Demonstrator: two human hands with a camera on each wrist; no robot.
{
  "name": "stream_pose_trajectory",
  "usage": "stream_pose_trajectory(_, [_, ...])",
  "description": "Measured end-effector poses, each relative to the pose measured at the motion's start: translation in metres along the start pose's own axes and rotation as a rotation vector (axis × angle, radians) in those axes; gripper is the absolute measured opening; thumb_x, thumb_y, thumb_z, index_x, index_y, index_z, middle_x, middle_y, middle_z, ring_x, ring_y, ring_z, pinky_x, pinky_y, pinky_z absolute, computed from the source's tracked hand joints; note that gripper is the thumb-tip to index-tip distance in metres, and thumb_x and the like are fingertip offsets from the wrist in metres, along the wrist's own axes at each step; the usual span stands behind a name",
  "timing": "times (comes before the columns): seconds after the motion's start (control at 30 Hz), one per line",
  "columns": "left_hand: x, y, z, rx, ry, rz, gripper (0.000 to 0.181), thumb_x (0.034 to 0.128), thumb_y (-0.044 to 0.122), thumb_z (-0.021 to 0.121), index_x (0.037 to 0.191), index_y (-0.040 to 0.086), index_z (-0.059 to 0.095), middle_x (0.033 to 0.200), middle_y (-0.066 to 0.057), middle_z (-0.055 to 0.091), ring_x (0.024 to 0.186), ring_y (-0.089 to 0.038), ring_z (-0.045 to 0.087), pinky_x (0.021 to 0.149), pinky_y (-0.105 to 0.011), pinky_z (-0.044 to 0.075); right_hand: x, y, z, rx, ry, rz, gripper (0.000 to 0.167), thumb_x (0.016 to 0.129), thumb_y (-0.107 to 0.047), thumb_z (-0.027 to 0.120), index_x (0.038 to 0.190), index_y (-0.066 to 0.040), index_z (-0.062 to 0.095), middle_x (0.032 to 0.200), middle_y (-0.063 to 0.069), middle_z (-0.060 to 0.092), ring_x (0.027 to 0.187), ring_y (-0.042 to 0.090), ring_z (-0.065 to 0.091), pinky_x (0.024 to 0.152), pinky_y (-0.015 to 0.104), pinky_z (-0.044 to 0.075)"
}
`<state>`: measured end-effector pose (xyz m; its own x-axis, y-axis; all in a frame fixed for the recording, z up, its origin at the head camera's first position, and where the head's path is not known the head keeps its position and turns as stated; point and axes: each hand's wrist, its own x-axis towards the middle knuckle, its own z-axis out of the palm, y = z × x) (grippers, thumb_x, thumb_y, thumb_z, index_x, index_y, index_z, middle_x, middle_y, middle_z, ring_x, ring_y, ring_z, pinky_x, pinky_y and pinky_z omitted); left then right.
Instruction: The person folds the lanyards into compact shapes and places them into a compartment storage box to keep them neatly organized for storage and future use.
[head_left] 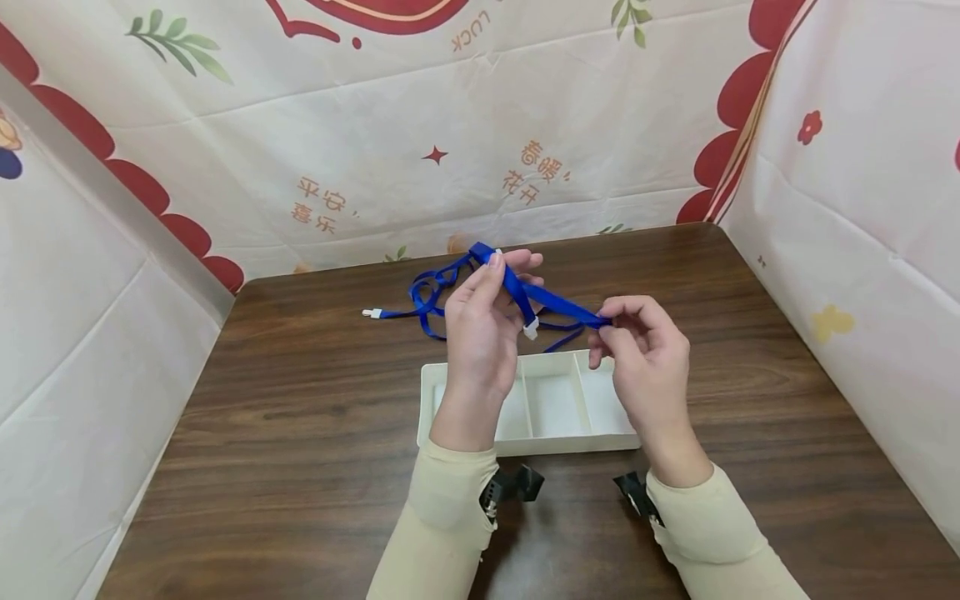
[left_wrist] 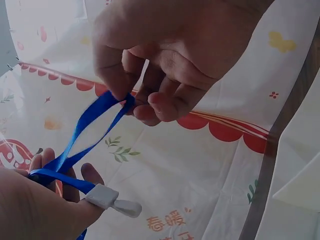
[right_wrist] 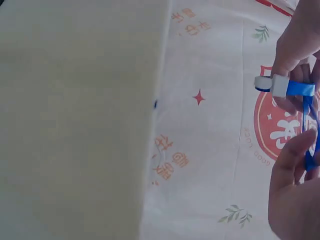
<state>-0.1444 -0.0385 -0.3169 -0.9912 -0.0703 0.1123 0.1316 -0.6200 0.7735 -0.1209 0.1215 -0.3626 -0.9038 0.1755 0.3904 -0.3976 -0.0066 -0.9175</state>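
A blue lanyard (head_left: 558, 304) is stretched between both hands above the table. The left hand (head_left: 478, 342) pinches one part of it between thumb and fingers, and a short end with a white plastic clip (head_left: 531, 329) hangs beside that hand. With thumb and fingertips, the right hand (head_left: 649, 358) grips the other end of the loop. The left wrist view shows the ribbon (left_wrist: 95, 117) spread as a narrow loop, with the clip (left_wrist: 102, 196) near the left thumb. More blue cord (head_left: 427, 304) lies coiled on the table behind the hands, a white clip (head_left: 371, 313) at its left end.
A cream divided tray (head_left: 525, 446) sits on the brown wooden table (head_left: 300, 433) under the hands, partly hidden by the forearms. Printed cloth walls (head_left: 390, 108) enclose the table's back and sides. Black wrist mounts (head_left: 528, 483) stick out from the sleeves.
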Motion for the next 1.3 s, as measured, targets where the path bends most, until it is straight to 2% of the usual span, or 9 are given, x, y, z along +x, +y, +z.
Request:
stream_pose_trajectory(0.13, [0.001, 0.003, 0.001, -0.002, -0.007, 0.005, 0.036, 0.1137, 0.025, 0.051, 0.098, 0.015, 0.081, 0.103, 0.000, 0.081, 0.092, -0.018, 0.070, 0.096, -0.038, 0.057, -0.001, 0.000, -0.002, -0.006, -0.107, 0.015, 0.021, 0.099, 0.010, 0.062, 0.119, 0.008, 0.066, 0.098, 0.003, 0.066, 0.064, 0.014, 0.063, 0.062, 0.020, 0.059])
stream_pose_trajectory(0.23, [0.001, 0.005, 0.001, -0.004, -0.006, 0.008, 0.036, 0.1138, 0.025, 0.050, 0.098, 0.015, 0.082, 0.105, -0.001, 0.081, 0.092, -0.019, 0.070, 0.094, -0.036, 0.058, -0.001, 0.001, -0.002, -0.032, -0.146, 0.004, 0.022, 0.097, 0.009, 0.068, 0.119, 0.009, 0.067, 0.096, 0.001, 0.067, 0.066, 0.014, 0.065, 0.063, 0.021, 0.060])
stream_pose_trajectory(0.4, [0.003, 0.009, -0.001, -0.021, -0.003, 0.033, 0.037, 0.1140, 0.025, 0.050, 0.099, 0.014, 0.082, 0.104, -0.002, 0.081, 0.092, -0.019, 0.070, 0.094, -0.037, 0.060, 0.000, 0.004, -0.004, -0.026, -0.131, -0.006, 0.014, 0.096, 0.009, 0.070, 0.110, 0.008, 0.071, 0.092, 0.001, 0.068, 0.065, 0.014, 0.067, 0.066, 0.020, 0.061])
stream_pose_trajectory(0.57, [0.003, 0.011, -0.001, -0.027, -0.008, 0.036, 0.039, 0.1143, 0.025, 0.049, 0.098, 0.015, 0.082, 0.104, -0.001, 0.081, 0.093, -0.019, 0.069, 0.099, -0.040, 0.057, -0.001, 0.005, -0.005, -0.022, -0.093, -0.022, 0.013, 0.098, 0.005, 0.070, 0.111, 0.007, 0.072, 0.104, 0.003, 0.067, 0.069, 0.013, 0.069, 0.070, 0.019, 0.061])
stream_pose_trajectory(0.67, [0.003, 0.011, -0.001, -0.026, 0.000, 0.032, 0.039, 0.1142, 0.025, 0.049, 0.098, 0.015, 0.083, 0.103, -0.001, 0.081, 0.093, -0.019, 0.070, 0.100, -0.042, 0.055, -0.001, 0.004, -0.004, 0.064, -0.077, -0.023, 0.014, 0.099, 0.006, 0.070, 0.112, 0.010, 0.072, 0.107, 0.006, 0.067, 0.071, 0.014, 0.070, 0.070, 0.020, 0.062])
stream_pose_trajectory(0.83, [0.005, 0.010, -0.001, -0.048, 0.022, 0.029, 0.039, 0.1137, 0.023, 0.050, 0.096, 0.014, 0.083, 0.100, -0.001, 0.081, 0.090, -0.020, 0.071, 0.098, -0.041, 0.051, -0.002, 0.002, -0.004, 0.301, -0.062, -0.027, 0.016, 0.096, 0.011, 0.069, 0.112, 0.017, 0.069, 0.099, 0.013, 0.072, 0.073, 0.018, 0.070, 0.066, 0.024, 0.062])
stream_pose_trajectory(1.03, [0.006, 0.008, -0.002, -0.058, 0.036, 0.038, 0.039, 0.1135, 0.021, 0.051, 0.094, 0.014, 0.084, 0.098, -0.002, 0.081, 0.088, -0.020, 0.071, 0.093, -0.037, 0.053, -0.002, 0.003, -0.008, 0.515, -0.142, -0.036, 0.024, 0.099, 0.018, 0.058, 0.117, 0.008, 0.069, 0.100, 0.009, 0.077, 0.079, 0.018, 0.077, 0.071, 0.026, 0.065])
stream_pose_trajectory(1.2, [0.006, 0.007, -0.003, -0.064, 0.034, 0.033, 0.038, 0.1134, 0.022, 0.051, 0.095, 0.013, 0.084, 0.098, -0.002, 0.081, 0.088, -0.020, 0.071, 0.096, -0.039, 0.052, -0.001, 0.004, -0.009, 0.526, -0.161, -0.027, 0.025, 0.099, 0.018, 0.057, 0.115, 0.003, 0.071, 0.101, 0.008, 0.078, 0.084, 0.018, 0.079, 0.078, 0.029, 0.066])
stream_pose_trajectory(1.3, [0.006, 0.007, -0.003, -0.065, 0.035, 0.031, 0.039, 0.1137, 0.021, 0.050, 0.095, 0.013, 0.084, 0.099, -0.002, 0.081, 0.088, -0.020, 0.071, 0.099, -0.041, 0.050, -0.001, 0.004, -0.008, 0.513, -0.130, -0.010, 0.021, 0.097, 0.019, 0.060, 0.110, 0.007, 0.072, 0.098, 0.011, 0.078, 0.081, 0.019, 0.079, 0.079, 0.030, 0.066])
